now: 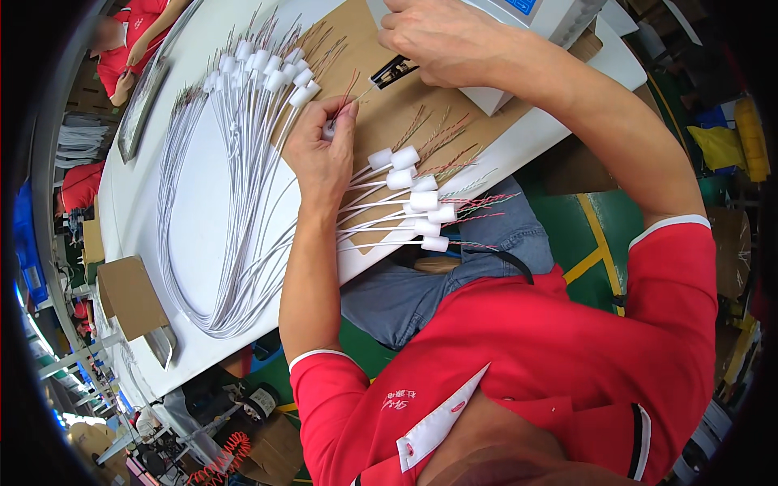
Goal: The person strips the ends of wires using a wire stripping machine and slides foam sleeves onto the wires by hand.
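My left hand [318,150] is closed on a white cable, with a white plastic sleeve [329,130] partly hidden in the fingers. Thin red and pale wires [348,87] stick up past its thumb, toward a dark metal slot [395,73] in a white machine [559,26]. Over that slot my right hand [442,42] is curled, its fingers bent against the machine's front; what they grip, if anything, is hidden. Beside my left wrist lies a fan of white cables with white sleeves [423,201], their twisted coloured wires spread over the table's near edge.
A large looped bundle of white cables [231,267] lies on the white table [134,211], its sleeved ends [267,65] at the far side. Brown board [369,174] covers part of the tabletop. A cardboard box [130,298] stands at the left edge. Another person [142,40] sits at upper left.
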Tool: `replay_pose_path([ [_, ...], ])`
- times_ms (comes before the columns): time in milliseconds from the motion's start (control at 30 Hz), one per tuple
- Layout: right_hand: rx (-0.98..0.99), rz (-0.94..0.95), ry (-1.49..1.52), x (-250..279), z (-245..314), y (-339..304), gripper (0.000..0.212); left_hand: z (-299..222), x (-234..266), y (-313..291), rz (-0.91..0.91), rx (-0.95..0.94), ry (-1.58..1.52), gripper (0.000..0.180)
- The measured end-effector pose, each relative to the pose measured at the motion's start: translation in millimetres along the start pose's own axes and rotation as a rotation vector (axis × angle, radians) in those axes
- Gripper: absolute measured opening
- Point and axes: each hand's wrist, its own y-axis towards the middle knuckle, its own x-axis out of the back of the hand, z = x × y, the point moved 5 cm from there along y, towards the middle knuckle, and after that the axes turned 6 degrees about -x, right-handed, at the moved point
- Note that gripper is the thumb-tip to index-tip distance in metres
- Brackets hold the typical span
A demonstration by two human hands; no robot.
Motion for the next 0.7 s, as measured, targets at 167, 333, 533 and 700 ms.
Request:
replay_pose_path([
  [167, 0.008, 0.078, 0.1, 25.9, 1.1, -4.2, 0.022, -7.2, 1.4, 2.6, 0.091, -0.085, 0.121, 0.015],
  [333, -0.115, -0.061, 0.346, 20.1, -7.4, -2.0, 0.033, -28.6, 6.8, 11.5, 0.096, -0.427, 0.335, 0.02],
  [533, -0.148, -0.054, 0.327, 12.5, -8.9, -0.6, 0.034, -35.0, 5.3, 13.0, 0.187, -0.364, 0.309, 0.021],
  [700, -0.153, -0.022, 0.325, 16.2, -7.8, -2.0, 0.034, -27.4, -0.9, 16.1, 0.206, -0.203, 0.198, 0.011],
])
